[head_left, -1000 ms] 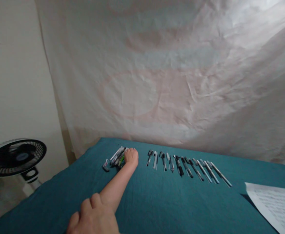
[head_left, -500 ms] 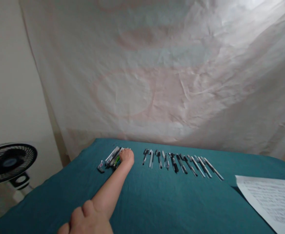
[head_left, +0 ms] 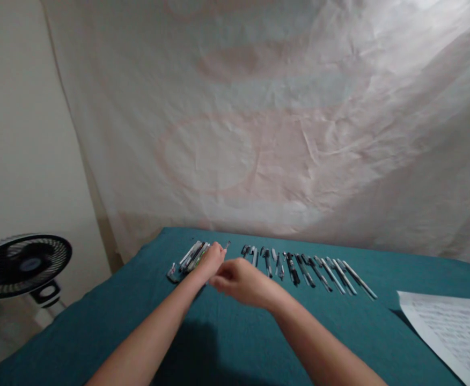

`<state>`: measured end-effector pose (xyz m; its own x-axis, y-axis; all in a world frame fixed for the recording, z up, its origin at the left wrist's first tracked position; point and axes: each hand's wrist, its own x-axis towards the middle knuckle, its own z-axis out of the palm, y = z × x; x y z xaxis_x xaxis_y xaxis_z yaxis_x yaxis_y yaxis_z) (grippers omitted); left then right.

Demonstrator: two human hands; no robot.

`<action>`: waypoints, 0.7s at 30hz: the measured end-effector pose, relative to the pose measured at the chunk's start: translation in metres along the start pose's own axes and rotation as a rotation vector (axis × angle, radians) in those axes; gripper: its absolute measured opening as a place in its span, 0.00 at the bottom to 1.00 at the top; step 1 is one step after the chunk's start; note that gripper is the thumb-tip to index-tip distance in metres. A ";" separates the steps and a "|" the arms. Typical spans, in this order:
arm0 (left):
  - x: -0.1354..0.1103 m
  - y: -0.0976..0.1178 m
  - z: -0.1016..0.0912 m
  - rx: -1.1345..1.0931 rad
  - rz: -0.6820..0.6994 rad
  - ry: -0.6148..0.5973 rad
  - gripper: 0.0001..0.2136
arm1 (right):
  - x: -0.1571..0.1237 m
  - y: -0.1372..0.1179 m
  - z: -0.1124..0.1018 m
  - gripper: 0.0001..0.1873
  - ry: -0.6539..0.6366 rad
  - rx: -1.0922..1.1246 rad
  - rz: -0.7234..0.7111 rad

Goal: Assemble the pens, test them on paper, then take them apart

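Observation:
My left hand (head_left: 213, 259) is closed just to the right of a bunch of pens (head_left: 190, 256) at the table's far left. A thin pen (head_left: 228, 244) pokes up past its fingers, mostly hidden by the hand. Close beside it, nearer to me, my right hand (head_left: 241, 281) has its fingers curled together; whatever they hold, if anything, is hidden. To the right, several black and clear pens (head_left: 291, 268) lie in a spaced row. At the row's right end are pale, whitish pens (head_left: 359, 280).
A small dark and white item (head_left: 172, 273) lies left of the bunch. Written paper (head_left: 452, 332) rests on the right of the green cloth-covered table (head_left: 319, 338). A black fan (head_left: 26, 268) stands off the left edge. A pale sheet (head_left: 259, 134) hangs behind.
My right hand, low in front of my left forearm before, is now up beside my left hand. A pen now shows at my left fingers. The view has shifted slightly.

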<state>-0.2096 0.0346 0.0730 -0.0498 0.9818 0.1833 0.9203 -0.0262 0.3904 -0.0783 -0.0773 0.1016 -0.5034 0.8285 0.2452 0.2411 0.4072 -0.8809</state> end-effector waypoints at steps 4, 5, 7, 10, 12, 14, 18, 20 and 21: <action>-0.031 0.007 0.003 -0.509 0.032 -0.201 0.12 | 0.052 0.047 -0.054 0.12 0.274 0.150 0.205; -0.037 0.009 0.006 -0.748 0.026 -0.298 0.12 | 0.054 0.059 -0.053 0.14 0.273 0.226 0.253; -0.046 0.011 0.010 -1.093 -0.020 -0.434 0.12 | 0.054 0.079 -0.044 0.16 0.218 0.409 0.293; -0.052 0.009 0.016 -1.325 -0.111 -0.522 0.11 | 0.051 0.093 -0.033 0.18 0.179 0.572 0.252; -0.054 0.007 0.019 -1.384 -0.153 -0.547 0.11 | 0.051 0.096 -0.031 0.19 0.198 0.561 0.219; -0.057 0.005 0.023 -1.397 -0.159 -0.564 0.11 | 0.051 0.098 -0.029 0.20 0.215 0.499 0.190; -0.062 0.003 0.026 -1.350 -0.180 -0.571 0.13 | 0.048 0.103 -0.023 0.21 0.277 0.367 0.150; -0.063 0.003 0.026 -1.306 -0.203 -0.579 0.14 | 0.047 0.106 -0.020 0.22 0.309 0.326 0.149; -0.063 0.003 0.027 -1.287 -0.206 -0.579 0.14 | 0.046 0.107 -0.018 0.22 0.323 0.310 0.153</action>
<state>-0.1936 -0.0226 0.0384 0.3145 0.9178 -0.2422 -0.0876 0.2821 0.9554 -0.0604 0.0116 0.0257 -0.1861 0.9671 0.1734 0.0086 0.1781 -0.9840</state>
